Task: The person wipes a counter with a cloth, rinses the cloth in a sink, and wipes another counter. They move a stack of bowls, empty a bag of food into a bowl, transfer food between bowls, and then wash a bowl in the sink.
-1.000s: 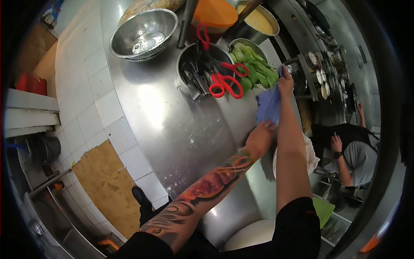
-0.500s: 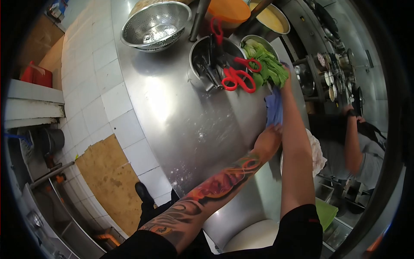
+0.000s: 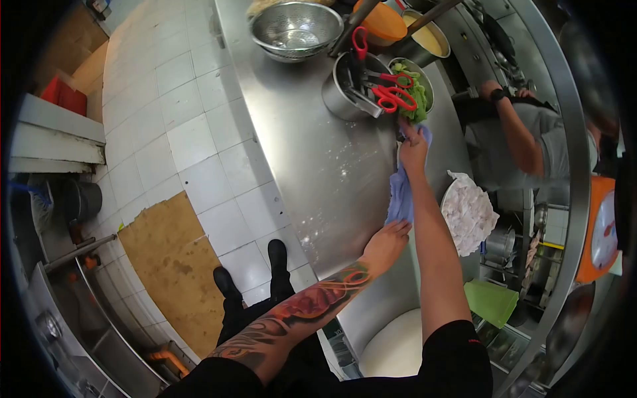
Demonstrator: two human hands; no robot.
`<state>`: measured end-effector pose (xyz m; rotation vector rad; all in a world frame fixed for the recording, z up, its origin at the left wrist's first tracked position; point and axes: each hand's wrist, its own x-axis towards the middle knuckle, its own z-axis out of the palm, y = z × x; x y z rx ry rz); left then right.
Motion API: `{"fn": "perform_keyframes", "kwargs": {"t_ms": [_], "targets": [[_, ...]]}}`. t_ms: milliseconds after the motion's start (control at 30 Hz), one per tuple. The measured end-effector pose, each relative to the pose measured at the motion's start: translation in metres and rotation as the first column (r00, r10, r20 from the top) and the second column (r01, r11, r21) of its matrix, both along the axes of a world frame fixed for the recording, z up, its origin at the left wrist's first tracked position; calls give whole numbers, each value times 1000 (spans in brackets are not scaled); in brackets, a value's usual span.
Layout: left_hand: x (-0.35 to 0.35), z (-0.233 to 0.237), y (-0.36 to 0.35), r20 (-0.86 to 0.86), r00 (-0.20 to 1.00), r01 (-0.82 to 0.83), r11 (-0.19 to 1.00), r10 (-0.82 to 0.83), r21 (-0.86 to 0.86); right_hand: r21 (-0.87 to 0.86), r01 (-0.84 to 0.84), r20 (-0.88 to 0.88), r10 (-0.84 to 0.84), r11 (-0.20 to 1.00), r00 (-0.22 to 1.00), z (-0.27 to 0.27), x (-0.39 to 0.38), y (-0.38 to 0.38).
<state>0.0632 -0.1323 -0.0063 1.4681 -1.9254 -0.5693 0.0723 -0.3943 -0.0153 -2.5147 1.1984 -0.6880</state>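
A blue cloth [image 3: 400, 196] lies stretched along the steel counter [image 3: 318, 179]. My left hand [image 3: 388, 245], at the end of the tattooed forearm, has its fingers closed on the cloth's near end. My right hand [image 3: 415, 147] grips the far part of the cloth, just below a metal bowl [image 3: 430, 83] of leafy greens [image 3: 417, 103]. Left of that bowl stands a steel pot [image 3: 336, 96] with red-handled scissors [image 3: 396, 98] and other dark-handled tools in it. White specks dot the counter left of the cloth.
Perforated colanders [image 3: 295, 33] stand at the far end, near an orange container [image 3: 381, 25] and a pot of yellow liquid [image 3: 428, 40]. Crumpled white material [image 3: 470, 212] fills a bowl to the right. An orange dial scale [image 3: 600, 229] is beyond it. Another person [image 3: 524, 132] works opposite.
My right hand has come back from beside the greens toward me, along the cloth. My left hand has shifted nearer to me. The camera view has turned, showing more on the right.
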Motion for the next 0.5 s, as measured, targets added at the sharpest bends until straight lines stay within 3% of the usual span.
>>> {"fn": "perform_keyframes", "kwargs": {"t_ms": [100,200,267,367,500], "targets": [[10,0,23,-49,998,-40,998,37,-51,14,-20,13,20,1000,1000,9,20,36],[16,0,38,-32,999,28,999,-27,23,-5,-72,-6,72,997,997,7,38,57],[19,-5,48,-156,987,-34,999,31,-19,13,-100,12,100,995,995,8,50,72],[29,-6,69,-175,982,-76,995,65,-57,42,-129,26,128,991,991,13,66,99],[42,3,98,-221,971,-84,996,91,43,35,-219,-4,220,975,976,16,73,132]]}}
